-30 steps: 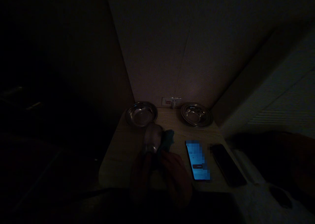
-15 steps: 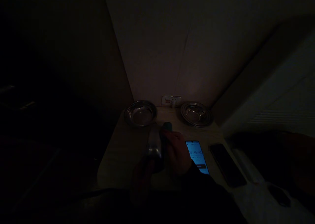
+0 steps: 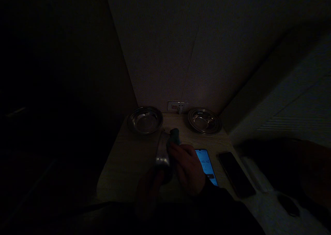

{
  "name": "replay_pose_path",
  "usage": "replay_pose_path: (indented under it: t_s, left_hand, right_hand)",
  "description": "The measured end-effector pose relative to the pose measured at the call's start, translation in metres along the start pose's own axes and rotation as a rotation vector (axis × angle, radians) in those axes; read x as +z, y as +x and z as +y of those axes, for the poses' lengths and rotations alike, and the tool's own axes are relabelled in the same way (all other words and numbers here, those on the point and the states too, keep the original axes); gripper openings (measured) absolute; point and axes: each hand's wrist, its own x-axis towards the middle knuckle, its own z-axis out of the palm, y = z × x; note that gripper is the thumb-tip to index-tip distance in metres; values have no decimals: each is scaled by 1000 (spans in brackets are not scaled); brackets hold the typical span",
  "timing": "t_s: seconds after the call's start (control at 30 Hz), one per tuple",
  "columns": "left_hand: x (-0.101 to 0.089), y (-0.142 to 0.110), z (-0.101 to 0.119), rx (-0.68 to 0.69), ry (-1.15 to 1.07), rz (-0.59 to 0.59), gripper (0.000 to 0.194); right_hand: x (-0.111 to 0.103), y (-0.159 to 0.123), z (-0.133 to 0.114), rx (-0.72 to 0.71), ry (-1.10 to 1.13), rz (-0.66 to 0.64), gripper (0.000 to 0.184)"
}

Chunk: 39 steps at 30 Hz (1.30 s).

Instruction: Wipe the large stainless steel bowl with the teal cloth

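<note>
In dim light, a shiny metal bowl [image 3: 162,155] is tipped on its side above the small table. My left hand [image 3: 150,186] grips its lower edge, thumb over the rim; most of that hand is lost in shadow. On the bowl's right side, my right hand [image 3: 187,164] is closed around a green cloth [image 3: 175,135] and presses it to the metal. Part of the cloth is hidden under my fingers.
Metal dishes stand at the back left [image 3: 145,120] and back right [image 3: 204,121] of the wooden table [image 3: 121,159]. A lit phone [image 3: 207,164] and a dark phone [image 3: 236,174] lie at the right. Behind is a wall socket [image 3: 178,106].
My right hand and the cloth have shifted slightly along the bowl's side. The bowl's tilt has changed a little. The whole view has moved slightly.
</note>
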Motion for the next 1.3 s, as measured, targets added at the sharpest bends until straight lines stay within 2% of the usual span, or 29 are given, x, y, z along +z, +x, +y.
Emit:
replay_pose_path:
  t_s: [0.1, 0.23, 0.37, 0.5, 0.63, 0.87, 1.03, 1.2, 1.3]
  left_hand:
    - [-1, 1, 2, 8, 0, -67, 46]
    - [-1, 2, 4, 47, -32, -147, 43]
    - [1, 0, 5, 66, -28, -2, 43]
    - [3, -4, 12, 46, -35, -150, 42]
    - [5, -6, 15, -6, 11, -66, 47]
    - [3, -7, 13, 29, 7, -164, 42]
    - [3, -6, 8, 53, 23, -60, 39]
    - [0, -2, 3, 64, 42, -28, 41]
    - [-1, -2, 6, 48, 39, -68, 42]
  right_hand:
    - [0, -8, -13, -50, -14, 30, 33]
    - [-5, 6, -9, -29, 33, -81, 32]
    - [-9, 13, -6, -4, 14, -63, 33]
    - [-12, 10, -5, -72, 24, -84, 31]
    - [-14, 18, 5, -7, -6, -63, 37]
    - [-15, 6, -10, -85, -12, -104, 31]
    - [-11, 22, 0, -10, 1, -111, 36]
    - [-8, 4, -20, -58, -17, -119, 33]
    - [-7, 5, -17, -76, 21, -135, 31]
